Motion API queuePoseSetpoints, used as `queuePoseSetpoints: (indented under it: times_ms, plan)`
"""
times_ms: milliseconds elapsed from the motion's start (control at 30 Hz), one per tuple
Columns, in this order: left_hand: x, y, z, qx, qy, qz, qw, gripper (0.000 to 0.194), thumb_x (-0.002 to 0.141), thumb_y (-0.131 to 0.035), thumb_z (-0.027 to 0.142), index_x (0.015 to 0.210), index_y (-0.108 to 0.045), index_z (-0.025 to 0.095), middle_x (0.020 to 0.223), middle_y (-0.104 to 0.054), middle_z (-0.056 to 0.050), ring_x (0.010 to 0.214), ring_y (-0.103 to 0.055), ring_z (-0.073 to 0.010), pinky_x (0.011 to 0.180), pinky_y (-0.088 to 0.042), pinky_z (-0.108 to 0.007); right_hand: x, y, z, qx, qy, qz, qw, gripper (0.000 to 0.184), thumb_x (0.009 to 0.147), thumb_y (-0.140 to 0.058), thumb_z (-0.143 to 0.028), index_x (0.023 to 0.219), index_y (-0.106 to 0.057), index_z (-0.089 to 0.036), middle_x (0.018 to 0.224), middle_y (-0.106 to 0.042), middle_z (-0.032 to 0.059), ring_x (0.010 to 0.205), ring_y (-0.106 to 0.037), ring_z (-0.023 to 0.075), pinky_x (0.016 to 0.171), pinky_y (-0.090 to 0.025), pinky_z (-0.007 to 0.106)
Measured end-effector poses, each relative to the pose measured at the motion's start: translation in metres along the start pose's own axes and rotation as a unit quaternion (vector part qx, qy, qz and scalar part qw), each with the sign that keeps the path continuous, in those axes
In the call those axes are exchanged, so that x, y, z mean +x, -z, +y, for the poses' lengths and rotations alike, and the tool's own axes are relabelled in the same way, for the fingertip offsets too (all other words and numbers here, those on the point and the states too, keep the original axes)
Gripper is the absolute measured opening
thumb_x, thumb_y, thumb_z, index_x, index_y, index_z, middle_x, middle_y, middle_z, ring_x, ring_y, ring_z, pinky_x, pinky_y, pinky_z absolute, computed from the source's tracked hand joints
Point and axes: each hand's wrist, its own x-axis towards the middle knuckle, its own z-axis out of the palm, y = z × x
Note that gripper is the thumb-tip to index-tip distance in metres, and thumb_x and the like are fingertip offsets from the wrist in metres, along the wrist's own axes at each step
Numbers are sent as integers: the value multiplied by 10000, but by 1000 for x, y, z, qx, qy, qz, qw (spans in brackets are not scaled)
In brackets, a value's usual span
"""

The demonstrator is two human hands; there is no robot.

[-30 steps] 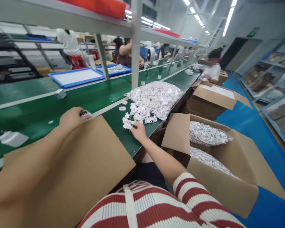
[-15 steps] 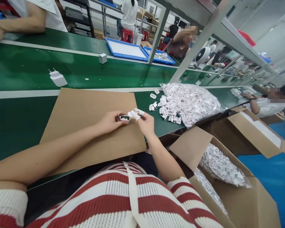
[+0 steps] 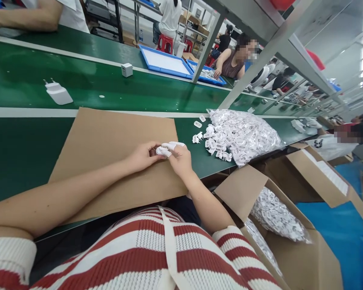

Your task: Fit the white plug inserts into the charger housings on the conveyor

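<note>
My left hand (image 3: 143,156) is closed around a small white charger housing (image 3: 161,151), most of it hidden by the fingers. My right hand (image 3: 180,159) wears white finger cots and pinches at the housing's open end. A white plug cover seems to be between those fingertips, but it barely shows. Both hands meet over the right part of a flat brown cardboard sheet (image 3: 109,137). To their right, loose white plug covers (image 3: 219,145) spill from a clear plastic bag (image 3: 251,133) on the green bench.
On the green belt lie a white charger with pins (image 3: 59,93) and a white cube charger (image 3: 127,70). Blue trays (image 3: 166,64) stand beyond, near a metal post (image 3: 210,44). An open carton (image 3: 323,249) with bagged parts sits at lower right. Co-workers sit around the line.
My right hand has moved left and closed onto the housing, covering its open end where circuitry showed. The charger on the belt has shifted left in view. A co-worker's arm across has come down to a tray.
</note>
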Motion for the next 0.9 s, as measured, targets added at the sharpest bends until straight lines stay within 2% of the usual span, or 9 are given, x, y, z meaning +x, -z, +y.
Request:
queuePoseSetpoints:
  times_ms: [100,233,400,500,700,800,900]
  plan:
    - [-2,1,3,31,-36,-2,999,532,900,-676,629,1226,-705,210,876,-699,-17,699,-568,-180,670,-435,-294,0,1,2,-11,39,-3,999,256,950,-670,-192,1141,-799,-304,996,-781,22,1115,-654,209,990,-540,334]
    - [-3,2,8,96,-91,1,991,418,966,-609,584,1084,-746,208,943,-722,-31,818,-624,-201,759,-435,-301,2,2,4,-34,31,-30,999,251,957,-666,-202,1150,-793,-299,998,-774,27,1089,-654,214,995,-537,351]
    - [-4,4,6,101,-69,-4,992,444,955,-624,619,1008,-743,195,831,-701,-15,706,-580,-176,683,-405,-287,3,-1,6,28,45,-1,999,203,962,-676,-261,1115,-806,-294,960,-783,28,1052,-660,217,968,-549,361]
    - [-5,5,3,94,-56,-6,994,458,951,-634,628,1107,-740,211,830,-700,-2,686,-567,-166,674,-405,-279,2,-3,3,31,33,-4,999,187,955,-676,-272,1068,-819,-312,915,-789,21,1100,-657,228,1007,-543,382]
    - [-4,4,5,83,-40,-16,996,560,922,-660,636,1289,-687,214,860,-698,-13,707,-582,-182,687,-433,-287,4,1,-8,133,-99,57,984,181,928,-687,-302,1047,-823,-299,1073,-805,25,1124,-670,220,1029,-560,389]
    - [-5,3,5,83,-36,-5,996,709,909,-651,670,1441,-596,205,883,-704,-30,721,-600,-201,709,-458,-305,5,5,-11,93,-64,38,993,189,908,-707,-261,1045,-826,-316,1024,-804,12,1148,-650,223,1045,-542,384]
    - [-5,3,4,78,-35,3,996,785,893,-644,701,1478,-569,183,985,-733,-64,766,-630,-225,758,-490,-332,3,7,-11,37,-26,-4,999,202,926,-699,-231,1055,-823,-327,980,-800,9,1156,-638,223,1040,-536,379]
